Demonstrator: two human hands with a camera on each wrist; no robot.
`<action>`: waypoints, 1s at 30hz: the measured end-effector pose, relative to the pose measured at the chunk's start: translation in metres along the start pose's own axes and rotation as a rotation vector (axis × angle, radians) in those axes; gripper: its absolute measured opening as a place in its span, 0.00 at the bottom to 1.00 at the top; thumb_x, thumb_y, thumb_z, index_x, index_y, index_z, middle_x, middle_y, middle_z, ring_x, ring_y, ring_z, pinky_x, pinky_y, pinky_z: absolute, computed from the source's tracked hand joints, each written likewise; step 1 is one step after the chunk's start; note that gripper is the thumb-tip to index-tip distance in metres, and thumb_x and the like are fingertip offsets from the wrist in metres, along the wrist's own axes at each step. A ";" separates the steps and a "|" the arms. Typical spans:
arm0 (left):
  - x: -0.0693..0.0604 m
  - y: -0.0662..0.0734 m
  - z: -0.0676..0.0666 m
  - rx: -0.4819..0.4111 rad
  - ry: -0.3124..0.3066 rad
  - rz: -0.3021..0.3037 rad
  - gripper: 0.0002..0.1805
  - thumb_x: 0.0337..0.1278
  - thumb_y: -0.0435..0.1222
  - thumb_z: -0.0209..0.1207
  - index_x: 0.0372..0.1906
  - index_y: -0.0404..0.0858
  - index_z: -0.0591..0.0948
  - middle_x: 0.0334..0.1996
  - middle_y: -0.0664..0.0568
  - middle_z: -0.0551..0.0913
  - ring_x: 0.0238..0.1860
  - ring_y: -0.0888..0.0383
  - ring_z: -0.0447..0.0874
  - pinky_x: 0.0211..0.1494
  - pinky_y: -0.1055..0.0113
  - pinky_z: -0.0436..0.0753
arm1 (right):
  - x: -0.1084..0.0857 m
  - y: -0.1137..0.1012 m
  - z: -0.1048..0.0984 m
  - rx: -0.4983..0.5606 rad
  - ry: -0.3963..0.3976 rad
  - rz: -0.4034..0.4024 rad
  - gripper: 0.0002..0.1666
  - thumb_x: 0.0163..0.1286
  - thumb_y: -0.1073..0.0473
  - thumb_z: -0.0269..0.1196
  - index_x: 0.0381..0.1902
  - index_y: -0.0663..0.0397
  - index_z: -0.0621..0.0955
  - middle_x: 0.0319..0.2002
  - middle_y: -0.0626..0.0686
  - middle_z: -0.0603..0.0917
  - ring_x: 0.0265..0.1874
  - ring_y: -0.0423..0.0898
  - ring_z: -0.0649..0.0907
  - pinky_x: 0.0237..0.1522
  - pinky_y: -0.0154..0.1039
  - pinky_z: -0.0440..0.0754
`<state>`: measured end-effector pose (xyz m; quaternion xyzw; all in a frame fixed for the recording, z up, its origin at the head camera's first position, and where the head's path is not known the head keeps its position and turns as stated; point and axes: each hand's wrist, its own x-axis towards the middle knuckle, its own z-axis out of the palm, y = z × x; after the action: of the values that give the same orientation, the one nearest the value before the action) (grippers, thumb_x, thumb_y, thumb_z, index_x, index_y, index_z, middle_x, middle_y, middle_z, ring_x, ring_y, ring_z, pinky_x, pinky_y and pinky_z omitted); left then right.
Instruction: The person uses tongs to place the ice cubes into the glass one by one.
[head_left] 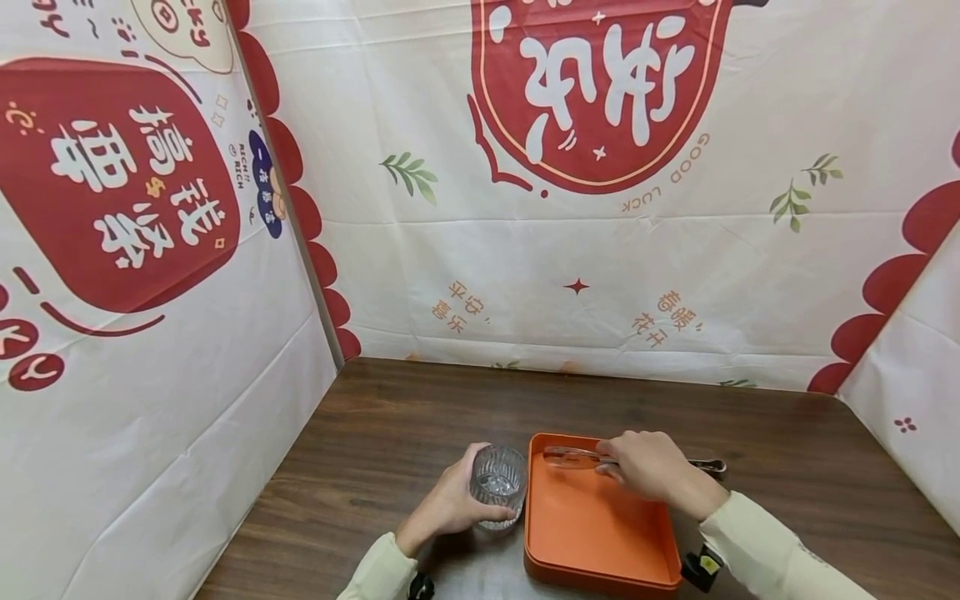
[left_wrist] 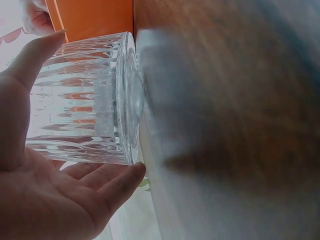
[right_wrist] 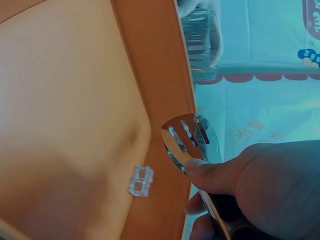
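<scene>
My left hand point(head_left: 452, 502) grips a clear ribbed drinking glass point(head_left: 501, 479) from its left side, thumb on the near side. The glass stands just left of a square orange tray point(head_left: 588, 542), close to its wall; whether its base touches the table is hard to tell. Over the tray's far part, my right hand point(head_left: 651, 468) holds metal tongs point(head_left: 573, 458), slotted tips pointing left. In the right wrist view, two clear ice-cube-like pieces point(right_wrist: 141, 181) lie side by side at the tray's inner edge. Nothing shows between the tong tips point(right_wrist: 182, 137).
Dark wood tabletop point(head_left: 420, 400) surrounds the tray. A white printed cloth point(head_left: 525, 275) hangs behind the table, with more cloth at the left and right. The tray's raised rim point(head_left: 527, 500) stands between the glass and the tray floor.
</scene>
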<state>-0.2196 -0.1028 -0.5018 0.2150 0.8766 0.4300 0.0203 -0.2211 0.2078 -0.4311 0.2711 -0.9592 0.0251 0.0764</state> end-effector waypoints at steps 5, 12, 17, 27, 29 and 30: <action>0.000 0.000 0.000 0.005 0.001 0.008 0.49 0.33 0.49 0.80 0.64 0.43 0.67 0.50 0.48 0.81 0.47 0.52 0.81 0.50 0.58 0.79 | -0.004 0.000 -0.009 0.004 0.019 -0.002 0.20 0.63 0.49 0.70 0.19 0.39 0.70 0.14 0.38 0.66 0.14 0.35 0.68 0.17 0.36 0.65; -0.001 0.000 0.001 0.016 0.005 0.008 0.50 0.32 0.49 0.81 0.64 0.43 0.67 0.49 0.48 0.82 0.47 0.52 0.81 0.49 0.58 0.79 | -0.008 0.003 -0.018 0.001 0.053 -0.005 0.14 0.63 0.49 0.69 0.23 0.38 0.76 0.15 0.37 0.69 0.14 0.36 0.71 0.16 0.36 0.66; -0.001 0.000 0.001 0.017 0.009 0.004 0.50 0.32 0.49 0.81 0.64 0.43 0.67 0.49 0.48 0.82 0.47 0.52 0.81 0.49 0.58 0.79 | -0.011 0.006 -0.024 -0.011 0.074 -0.003 0.14 0.63 0.49 0.69 0.23 0.38 0.74 0.14 0.37 0.68 0.13 0.35 0.70 0.16 0.36 0.65; -0.001 0.000 0.001 0.017 0.011 -0.007 0.50 0.32 0.49 0.81 0.64 0.44 0.67 0.48 0.49 0.82 0.46 0.53 0.81 0.48 0.57 0.79 | -0.012 0.004 -0.044 -0.042 0.140 -0.011 0.17 0.62 0.51 0.70 0.22 0.39 0.72 0.13 0.37 0.67 0.12 0.35 0.69 0.15 0.36 0.63; -0.001 0.000 0.001 0.014 0.012 -0.003 0.50 0.32 0.49 0.81 0.64 0.44 0.67 0.48 0.48 0.82 0.46 0.52 0.81 0.48 0.57 0.79 | -0.012 0.003 -0.047 -0.046 0.156 -0.020 0.17 0.62 0.52 0.70 0.22 0.39 0.71 0.13 0.37 0.67 0.12 0.35 0.68 0.14 0.36 0.63; -0.001 0.001 0.001 0.013 0.012 -0.001 0.49 0.32 0.49 0.81 0.64 0.44 0.67 0.48 0.48 0.82 0.46 0.52 0.81 0.48 0.57 0.79 | -0.012 0.003 -0.049 -0.050 0.163 -0.024 0.18 0.62 0.52 0.70 0.22 0.39 0.71 0.13 0.37 0.66 0.12 0.35 0.68 0.14 0.36 0.62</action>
<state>-0.2187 -0.1018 -0.5021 0.2122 0.8796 0.4256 0.0136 -0.2054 0.2208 -0.3851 0.2777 -0.9468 0.0222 0.1611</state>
